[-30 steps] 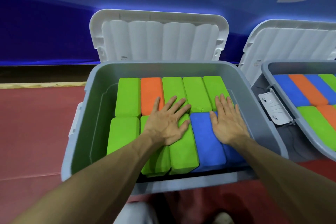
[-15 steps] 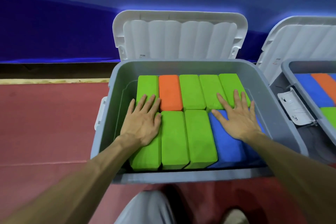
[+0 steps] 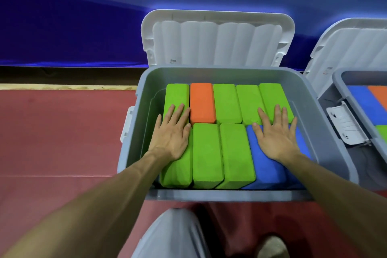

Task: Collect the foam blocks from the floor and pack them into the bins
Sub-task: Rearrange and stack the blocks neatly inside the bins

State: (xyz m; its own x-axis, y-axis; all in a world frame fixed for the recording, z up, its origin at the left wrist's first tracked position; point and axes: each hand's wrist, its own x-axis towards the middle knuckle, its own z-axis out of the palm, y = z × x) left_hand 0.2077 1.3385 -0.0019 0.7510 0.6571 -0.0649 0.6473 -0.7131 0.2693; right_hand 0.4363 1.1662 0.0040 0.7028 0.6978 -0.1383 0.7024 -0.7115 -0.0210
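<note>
1. While both arms are reaching into the grey bin point(image 3: 230, 195), the left hand point(image 3: 172, 134) is pressing flat on a near green block point(image 3: 178, 172), fingers straight; the right hand point(image 3: 276, 138) is lying splayed on a blue block point(image 3: 263, 165).
2. The foam blocks point(image 3: 206, 153) are sitting packed in two rows, long axes pointing away from the person.
3. Behind, an orange block point(image 3: 202, 102) is lying among green ones, below the raised white lid point(image 3: 217, 35).

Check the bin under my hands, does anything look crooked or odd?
Only slightly: the near-row green blocks in the grey bin fan out at an angle, unlike the straight far row. Nothing spilled or damaged.
</note>
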